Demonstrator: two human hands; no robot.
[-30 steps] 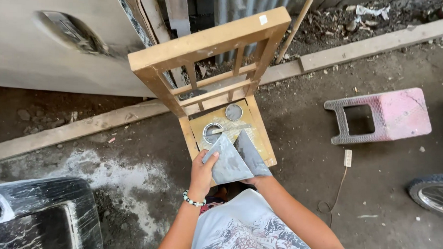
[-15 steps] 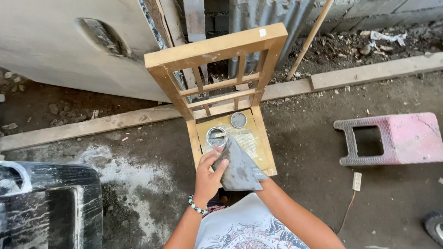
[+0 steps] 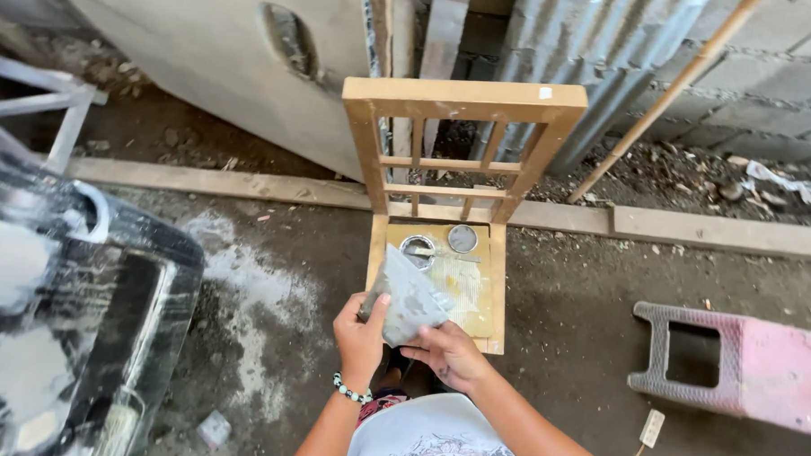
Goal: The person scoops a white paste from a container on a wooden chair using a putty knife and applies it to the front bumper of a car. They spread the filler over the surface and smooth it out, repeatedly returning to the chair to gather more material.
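Left hand (image 3: 360, 330): we see it gripping the lower left edge of a folded grey sheet (image 3: 408, 295), thumb on top; a beaded bracelet (image 3: 352, 391) sits on its wrist.
Right hand (image 3: 449, 353): we see it just beside the left hand, fingers curled under the sheet's lower right corner, clamped on it.
Grey sheet: we find it held between both hands, tilted, over the near edge of the seat; whether it is sandpaper or cloth we cannot tell.
Wooden chair (image 3: 464, 100): it stands straight ahead of the hands, its back away from us and the worn seat just beyond the fingers.
Round tins: an open tin (image 3: 418, 251) and a round lid (image 3: 463, 238) lie side by side at the back of the seat, beyond the sheet.
Pink stool (image 3: 760, 357): it lies on its side on the dirt floor, well to the right of the right hand.
Black panel (image 3: 70, 324): dust-streaked, it lies well to the left of the left hand.
Long plank (image 3: 245, 185): it lies on the ground beyond the hands, behind the chair.
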